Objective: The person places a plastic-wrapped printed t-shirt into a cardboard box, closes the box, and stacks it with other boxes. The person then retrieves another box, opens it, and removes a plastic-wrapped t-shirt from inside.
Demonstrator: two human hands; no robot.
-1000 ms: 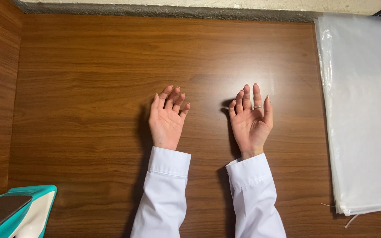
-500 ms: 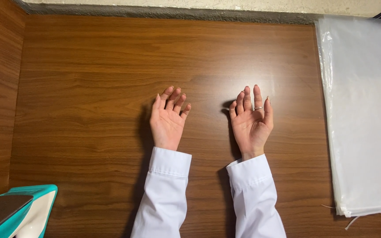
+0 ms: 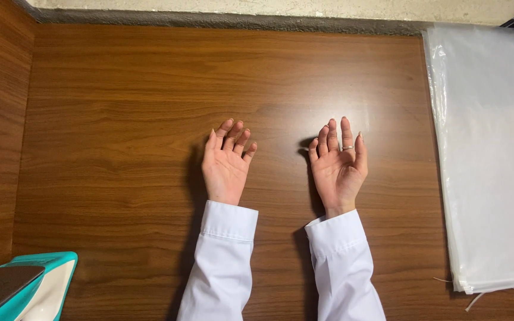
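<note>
- The left hand (image 3: 226, 168) lies palm up on the wooden bench (image 3: 120, 119), fingers loosely spread, holding nothing.
- The right hand (image 3: 338, 168) lies just beside it, also palm up and empty, a ring (image 3: 347, 148) on one finger.
- White sleeves (image 3: 224, 261) cover both forearms.
- A stack of clear plastic sheets (image 3: 489, 166) lies to the right, apart from the hands.
- A teal-edged object (image 3: 28, 285) sits at the lower left corner.
</note>
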